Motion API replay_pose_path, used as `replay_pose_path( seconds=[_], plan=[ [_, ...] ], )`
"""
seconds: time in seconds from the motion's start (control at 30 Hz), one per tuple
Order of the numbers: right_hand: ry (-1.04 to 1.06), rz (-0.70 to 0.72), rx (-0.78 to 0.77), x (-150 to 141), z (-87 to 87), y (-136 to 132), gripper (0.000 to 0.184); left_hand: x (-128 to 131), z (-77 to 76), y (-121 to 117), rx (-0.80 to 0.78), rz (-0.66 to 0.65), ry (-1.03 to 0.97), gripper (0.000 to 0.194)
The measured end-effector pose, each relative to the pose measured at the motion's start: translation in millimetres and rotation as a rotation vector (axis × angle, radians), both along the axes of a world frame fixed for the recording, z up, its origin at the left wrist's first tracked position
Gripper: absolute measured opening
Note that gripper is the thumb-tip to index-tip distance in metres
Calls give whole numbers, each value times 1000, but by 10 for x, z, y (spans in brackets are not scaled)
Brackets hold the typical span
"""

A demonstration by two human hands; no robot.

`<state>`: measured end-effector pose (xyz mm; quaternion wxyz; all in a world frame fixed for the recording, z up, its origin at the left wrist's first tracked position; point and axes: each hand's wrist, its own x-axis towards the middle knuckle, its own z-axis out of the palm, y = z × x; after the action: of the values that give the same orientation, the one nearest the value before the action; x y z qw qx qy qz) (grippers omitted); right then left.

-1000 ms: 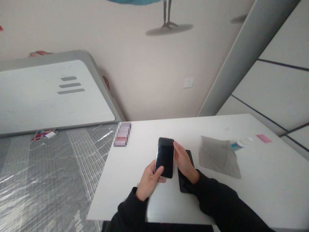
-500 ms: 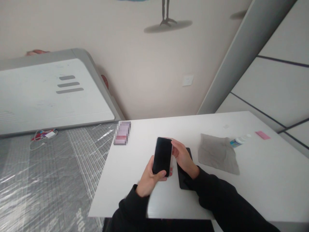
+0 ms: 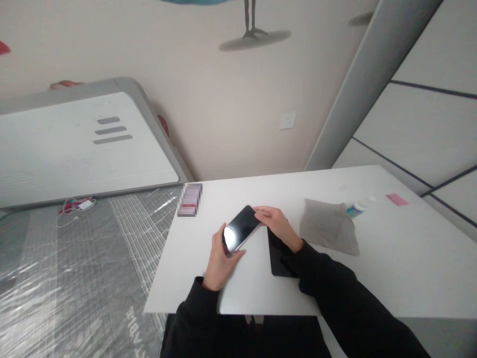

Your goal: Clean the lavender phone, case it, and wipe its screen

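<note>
A smartphone [image 3: 244, 227] with a dark screen is held tilted above the white table [image 3: 246, 293], a bright reflection at its lower left end. My left hand [image 3: 220, 261] grips that lower end, thumb and fingers on opposite edges. At the upper right corner, my right hand [image 3: 278, 226] pinches the phone between thumb and fingers. Under my right wrist lies a flat black tablet-like slab [image 3: 278, 256], partly covered by the hand and sleeve. To its right is a grey cloth [image 3: 328, 226], spread out on the table.
A small white bottle with a blue label [image 3: 359, 206] lies by the cloth, and a pink slip [image 3: 397, 199] is farther right. A blurred-out purple item [image 3: 190, 200] sits at the far left corner. Left of the table is a plastic-covered mattress [image 3: 97, 278].
The phone has turned clockwise from nearly upright to a diagonal, and a reflection now shows on its screen. My left hand has moved to its lower end; the view has shifted slightly.
</note>
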<state>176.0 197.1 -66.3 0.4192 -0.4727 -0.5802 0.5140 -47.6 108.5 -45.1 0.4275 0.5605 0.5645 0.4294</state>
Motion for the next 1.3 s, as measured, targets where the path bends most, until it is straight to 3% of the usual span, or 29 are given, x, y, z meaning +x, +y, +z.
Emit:
replay_pose_path(
  seconds=[0.13,0.4,0.5,0.67,0.77,0.83,0.93,1.0,1.07,1.17,1.3],
  plan=[
    [-271,22,98,-4,-17,-39,33,-98,-38,-35,150,29,316,65],
    [-589,-27,370,-43,125,-195,21,-188,-70,-83,294,-7,622,62],
    [-641,-153,426,274,204,-363,21,-216,-111,-76,330,-14,675,59],
    [-769,-442,457,1109,212,-652,29,-251,-183,-65,374,-24,706,61],
    [-817,-498,471,1416,138,-685,34,-265,-228,-112,386,-37,733,70],
    [-818,-496,477,1473,111,-659,38,-271,-251,-171,398,-41,757,77],
    [-783,-510,505,1319,160,-613,41,-271,-265,-260,390,-32,749,86],
    [-745,-472,542,1045,224,-607,39,-265,-263,-292,367,-29,724,91],
    [-717,-337,588,651,262,-633,35,-258,-260,-299,348,-28,704,95],
    [-733,-17,641,-14,216,-734,33,-252,-267,-293,335,-18,683,99],
    [-795,256,681,-570,85,-916,55,-245,-297,-305,342,-6,695,105]
  ],
)
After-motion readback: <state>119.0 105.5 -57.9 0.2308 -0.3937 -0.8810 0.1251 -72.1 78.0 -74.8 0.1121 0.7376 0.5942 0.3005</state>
